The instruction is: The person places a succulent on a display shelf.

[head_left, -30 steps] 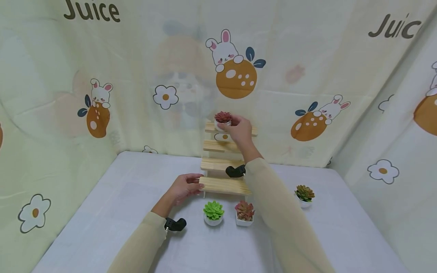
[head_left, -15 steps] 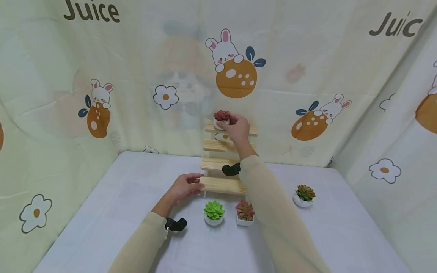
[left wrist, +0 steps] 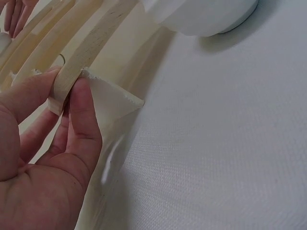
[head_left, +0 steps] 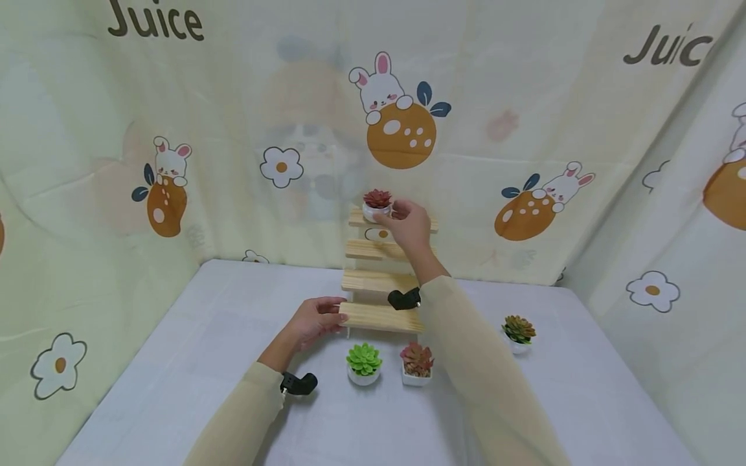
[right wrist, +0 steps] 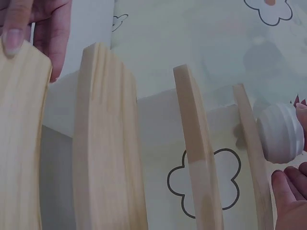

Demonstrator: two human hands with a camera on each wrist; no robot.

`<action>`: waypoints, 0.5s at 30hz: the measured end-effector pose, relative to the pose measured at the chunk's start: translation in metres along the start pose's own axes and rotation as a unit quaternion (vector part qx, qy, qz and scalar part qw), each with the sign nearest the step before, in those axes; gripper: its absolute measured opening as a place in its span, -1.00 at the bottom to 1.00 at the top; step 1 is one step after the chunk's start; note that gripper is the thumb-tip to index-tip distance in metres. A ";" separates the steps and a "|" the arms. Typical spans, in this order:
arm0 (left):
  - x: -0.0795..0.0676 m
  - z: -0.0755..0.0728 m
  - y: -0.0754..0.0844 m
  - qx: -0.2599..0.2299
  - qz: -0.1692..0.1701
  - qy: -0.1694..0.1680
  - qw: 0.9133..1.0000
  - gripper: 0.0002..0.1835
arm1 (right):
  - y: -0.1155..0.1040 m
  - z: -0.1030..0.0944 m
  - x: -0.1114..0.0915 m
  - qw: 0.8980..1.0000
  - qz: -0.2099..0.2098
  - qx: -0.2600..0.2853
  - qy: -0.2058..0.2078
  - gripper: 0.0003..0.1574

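A red succulent in a white pot (head_left: 377, 206) stands on the top step of a wooden tiered plant stand (head_left: 379, 316). My right hand (head_left: 411, 228) is at the pot's right side. Its thumb overlaps the pot's front, while the other fingers are spread a little off it. In the right wrist view, the white pot (right wrist: 280, 134) sits against the last slat, with a gap between it and the lower fingers (right wrist: 288, 191). My left hand (head_left: 315, 321) pinches the left end of the bottom step (left wrist: 72, 79) between thumb and fingers.
In front of the stand are a bright green succulent (head_left: 364, 362) in a round white pot and a reddish succulent (head_left: 416, 364) in a square one. A green-brown succulent (head_left: 519, 331) stands farther right. A printed curtain (head_left: 466, 194) hangs close behind the stand.
The red succulent's pot has shifted slightly left on the top step. My right fingers have loosened and drawn a little rightward from it. My left hand keeps its hold on the bottom step.
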State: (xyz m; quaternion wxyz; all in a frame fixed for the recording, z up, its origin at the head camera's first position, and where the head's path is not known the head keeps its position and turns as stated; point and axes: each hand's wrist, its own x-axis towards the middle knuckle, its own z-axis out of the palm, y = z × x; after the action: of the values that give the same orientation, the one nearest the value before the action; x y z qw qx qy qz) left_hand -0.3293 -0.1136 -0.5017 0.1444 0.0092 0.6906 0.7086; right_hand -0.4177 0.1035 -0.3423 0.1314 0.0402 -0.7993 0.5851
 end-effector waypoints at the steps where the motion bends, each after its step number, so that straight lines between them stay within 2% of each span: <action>1: 0.000 0.000 0.000 0.000 -0.001 0.003 1.000 -0.48 | 0.001 -0.003 -0.002 1.000 -0.002 0.005 -0.001 -0.22; 8: 0.001 0.000 -0.003 0.001 0.003 0.006 1.000 -0.47 | 0.008 -0.025 -0.022 0.999 -0.023 0.035 0.004 -0.22; 15: 0.000 0.001 -0.002 0.000 -0.001 0.007 1.000 -0.47 | 0.020 -0.056 -0.048 0.998 -0.035 0.053 0.006 -0.36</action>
State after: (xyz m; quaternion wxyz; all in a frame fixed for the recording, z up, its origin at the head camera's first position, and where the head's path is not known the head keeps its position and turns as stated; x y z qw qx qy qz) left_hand -0.3289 -0.1130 -0.5040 0.1401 0.0040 0.6916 0.7086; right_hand -0.3664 0.1579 -0.3574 0.1540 0.0717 -0.7644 0.6219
